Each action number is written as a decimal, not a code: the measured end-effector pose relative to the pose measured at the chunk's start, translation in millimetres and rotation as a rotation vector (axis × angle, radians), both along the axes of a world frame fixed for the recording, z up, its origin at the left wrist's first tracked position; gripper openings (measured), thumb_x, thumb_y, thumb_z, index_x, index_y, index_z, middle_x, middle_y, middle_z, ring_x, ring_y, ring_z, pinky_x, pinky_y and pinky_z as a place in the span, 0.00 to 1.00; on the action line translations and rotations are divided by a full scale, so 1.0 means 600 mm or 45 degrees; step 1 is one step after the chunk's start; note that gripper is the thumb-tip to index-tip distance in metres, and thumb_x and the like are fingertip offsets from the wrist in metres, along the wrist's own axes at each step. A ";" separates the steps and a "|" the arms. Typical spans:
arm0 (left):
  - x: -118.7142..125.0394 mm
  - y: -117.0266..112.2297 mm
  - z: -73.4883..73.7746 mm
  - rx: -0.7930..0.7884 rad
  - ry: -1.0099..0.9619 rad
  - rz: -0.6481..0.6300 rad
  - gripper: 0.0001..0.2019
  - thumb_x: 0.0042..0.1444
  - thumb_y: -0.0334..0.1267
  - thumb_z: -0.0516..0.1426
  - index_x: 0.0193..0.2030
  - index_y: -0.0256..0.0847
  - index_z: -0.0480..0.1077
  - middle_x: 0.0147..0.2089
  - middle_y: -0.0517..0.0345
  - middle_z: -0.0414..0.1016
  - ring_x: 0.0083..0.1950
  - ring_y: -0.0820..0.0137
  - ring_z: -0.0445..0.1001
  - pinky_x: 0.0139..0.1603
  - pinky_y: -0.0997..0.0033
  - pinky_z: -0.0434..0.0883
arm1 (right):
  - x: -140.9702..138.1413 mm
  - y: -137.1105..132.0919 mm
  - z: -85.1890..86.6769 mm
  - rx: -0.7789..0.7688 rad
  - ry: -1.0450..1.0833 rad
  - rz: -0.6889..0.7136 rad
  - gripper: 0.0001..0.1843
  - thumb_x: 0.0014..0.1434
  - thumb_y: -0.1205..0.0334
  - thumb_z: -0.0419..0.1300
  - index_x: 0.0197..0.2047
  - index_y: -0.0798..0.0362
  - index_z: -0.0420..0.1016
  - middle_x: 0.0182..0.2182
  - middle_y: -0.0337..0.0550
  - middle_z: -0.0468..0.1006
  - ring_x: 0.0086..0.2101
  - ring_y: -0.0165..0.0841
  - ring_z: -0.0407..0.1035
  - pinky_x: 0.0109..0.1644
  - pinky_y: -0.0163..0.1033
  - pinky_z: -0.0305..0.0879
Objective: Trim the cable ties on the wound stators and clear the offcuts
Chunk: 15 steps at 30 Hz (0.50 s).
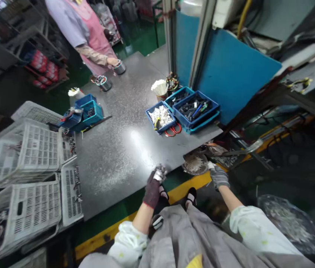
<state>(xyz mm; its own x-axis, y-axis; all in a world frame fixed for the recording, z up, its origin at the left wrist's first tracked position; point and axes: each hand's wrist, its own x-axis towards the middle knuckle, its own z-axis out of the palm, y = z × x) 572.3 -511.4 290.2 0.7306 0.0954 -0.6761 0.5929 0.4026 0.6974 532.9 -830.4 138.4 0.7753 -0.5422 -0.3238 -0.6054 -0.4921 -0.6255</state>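
Observation:
My left hand (152, 189), in a dark glove with pale fingertips, is curled at the front edge of the metal table (118, 156). Around its fingers shows a small greyish clump (161, 170), too blurred to name. On the right, my right hand (218, 176) wears a grey striped glove. Its white fingertips are closed at the rim of a round basin (195, 164) of pale scraps, which sits just below the table's edge. Further up the table, a blue tray (161, 118) carries white parts and yellow-handled cutters (156, 123). Red-handled scissors (173, 130) lie against that tray.
Blue bins (196, 109) of dark parts stand beside a cup of white sticks (159, 88). White plastic crates (40, 149) line the left side. Across the table a person in a pink apron (98, 33) touches a metal can (120, 67). A scrap-filled bag (290, 223) sits lower right.

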 end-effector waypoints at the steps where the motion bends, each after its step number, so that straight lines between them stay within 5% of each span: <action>1: 0.003 0.041 0.009 0.033 0.008 0.069 0.22 0.59 0.49 0.72 0.57 0.43 0.82 0.61 0.42 0.87 0.60 0.54 0.87 0.65 0.55 0.80 | 0.002 0.010 0.014 -0.012 -0.027 0.030 0.30 0.67 0.50 0.51 0.57 0.53 0.89 0.57 0.60 0.88 0.62 0.53 0.79 0.73 0.58 0.75; 4: 0.008 0.148 0.037 -0.064 0.059 0.173 0.15 0.68 0.53 0.65 0.51 0.45 0.80 0.60 0.43 0.87 0.59 0.54 0.88 0.63 0.49 0.82 | 0.021 0.083 0.063 -0.001 -0.216 0.192 0.30 0.63 0.53 0.54 0.58 0.53 0.89 0.60 0.57 0.87 0.66 0.51 0.77 0.78 0.58 0.70; 7: 0.010 0.215 0.066 -0.214 -0.058 0.155 0.24 0.72 0.64 0.56 0.52 0.46 0.80 0.67 0.41 0.84 0.66 0.50 0.84 0.68 0.39 0.79 | 0.058 0.187 0.107 0.078 -0.354 0.436 0.29 0.66 0.49 0.53 0.57 0.50 0.90 0.57 0.56 0.88 0.64 0.51 0.78 0.79 0.59 0.69; 11: 0.021 0.253 0.091 -0.322 -0.199 0.222 0.32 0.74 0.68 0.50 0.59 0.45 0.80 0.72 0.40 0.81 0.71 0.48 0.80 0.72 0.34 0.75 | 0.115 0.316 0.141 0.184 -0.290 0.806 0.27 0.68 0.45 0.53 0.53 0.48 0.91 0.57 0.56 0.89 0.62 0.52 0.80 0.77 0.59 0.71; 15: 0.006 0.276 0.085 -0.416 -0.176 0.378 0.22 0.69 0.59 0.60 0.53 0.42 0.81 0.65 0.38 0.84 0.63 0.47 0.84 0.67 0.38 0.78 | 0.137 0.393 0.145 0.186 -0.188 1.185 0.28 0.64 0.49 0.56 0.56 0.48 0.91 0.62 0.54 0.88 0.63 0.52 0.80 0.75 0.58 0.74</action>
